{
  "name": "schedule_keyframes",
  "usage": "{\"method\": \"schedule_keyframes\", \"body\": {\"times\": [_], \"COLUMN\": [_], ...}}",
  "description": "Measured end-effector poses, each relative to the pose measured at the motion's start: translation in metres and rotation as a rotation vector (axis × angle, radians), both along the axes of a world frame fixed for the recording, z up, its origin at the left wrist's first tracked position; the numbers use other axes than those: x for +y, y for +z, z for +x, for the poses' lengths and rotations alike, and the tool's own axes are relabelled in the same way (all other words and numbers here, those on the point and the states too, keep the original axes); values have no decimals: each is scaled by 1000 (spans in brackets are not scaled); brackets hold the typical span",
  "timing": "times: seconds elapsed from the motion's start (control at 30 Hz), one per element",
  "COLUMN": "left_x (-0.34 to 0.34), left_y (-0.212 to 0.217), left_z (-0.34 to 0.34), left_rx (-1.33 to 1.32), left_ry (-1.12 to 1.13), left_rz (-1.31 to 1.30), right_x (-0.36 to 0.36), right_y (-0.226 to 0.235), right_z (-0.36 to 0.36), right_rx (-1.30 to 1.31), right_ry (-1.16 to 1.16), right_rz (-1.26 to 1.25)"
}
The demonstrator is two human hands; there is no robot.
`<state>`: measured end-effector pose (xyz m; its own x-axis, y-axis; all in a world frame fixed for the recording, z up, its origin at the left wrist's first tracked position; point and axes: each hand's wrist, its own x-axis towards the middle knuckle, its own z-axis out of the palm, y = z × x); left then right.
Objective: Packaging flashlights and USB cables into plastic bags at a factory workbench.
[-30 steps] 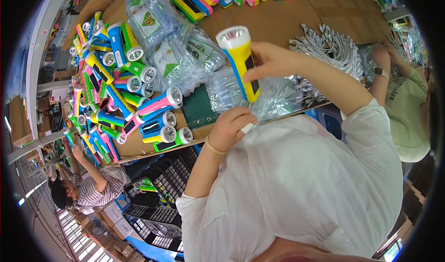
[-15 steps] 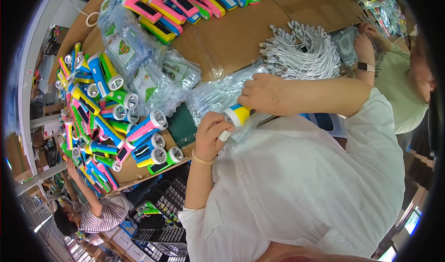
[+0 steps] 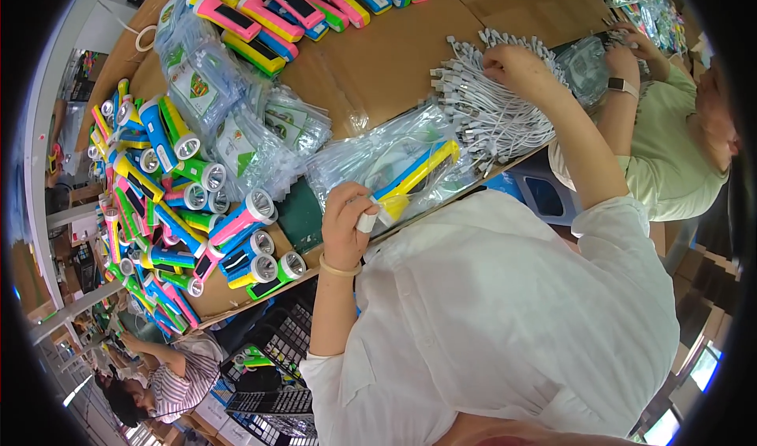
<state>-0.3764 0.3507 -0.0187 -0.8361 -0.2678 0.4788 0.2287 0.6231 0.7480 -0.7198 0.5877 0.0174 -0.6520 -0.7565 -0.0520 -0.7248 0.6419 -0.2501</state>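
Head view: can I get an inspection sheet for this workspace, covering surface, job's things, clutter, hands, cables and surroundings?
Surface: table covered in brown cardboard.
Job's things: yellow-and-blue torch inside a clear bag.
Clutter: heap of coloured torches, a row of them at the far edge, piles of clear bags.
Hands: left hand grips the torch's end through the bag; right hand rests on the white cables.
Cables: bundle of white cables, near the table's right edge.
Surroundings: a person in green at right handling bags; another person lower left.
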Motion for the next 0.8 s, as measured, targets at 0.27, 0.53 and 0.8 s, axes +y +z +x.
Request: {"method": "schedule_keyframes", "body": {"times": [0.27,0.53,0.8], "left_x": [2,3,7], "left_y": [4,7,5], "left_z": [0,2,2], "left_rx": [16,13,31], "left_ry": [28,34,57], "left_rz": [-49,-54,-27], "right_x": [-7,-14,-45], "right_y": [33,53,90], "right_z": [10,35,79], "right_rx": [-325,-363,-1096], "right_ry": [-111,-62,160], "right_rz": [-295,-492,-949]}}
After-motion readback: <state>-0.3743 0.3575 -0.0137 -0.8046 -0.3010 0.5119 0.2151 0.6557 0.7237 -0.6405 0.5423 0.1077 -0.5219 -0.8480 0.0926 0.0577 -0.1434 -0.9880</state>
